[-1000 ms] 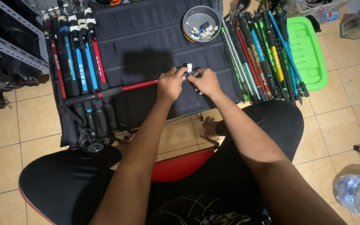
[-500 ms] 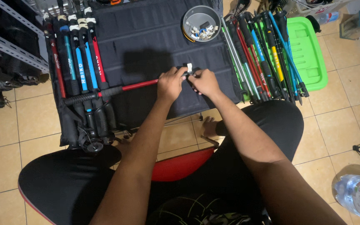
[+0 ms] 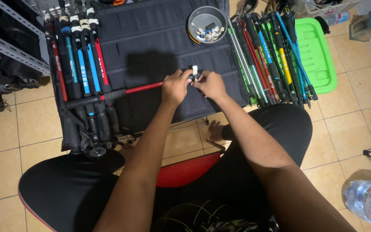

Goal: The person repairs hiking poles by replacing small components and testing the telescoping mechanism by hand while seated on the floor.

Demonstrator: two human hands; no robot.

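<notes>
Across the mat (image 3: 159, 38), red pole (image 3: 144, 88) lies left-right.

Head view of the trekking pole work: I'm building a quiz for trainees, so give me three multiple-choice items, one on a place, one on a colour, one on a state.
1. Where does the grey bowl of small parts sit?
A. on the dark mat, beyond the hands
B. on the green lid
C. on the floor tiles

2. What colour is the shaft of the pole being held?
A. yellow
B. red
C. green

3. How do the hands meet the pole?
A. both at one end
B. only one touches it
C. neither touches it

Answers:
1 A, the bowl rests on the dark mat.
2 B, the shaft is red with a black grip.
3 A, the left hand and right hand close together at its end, about a small white part.
</notes>
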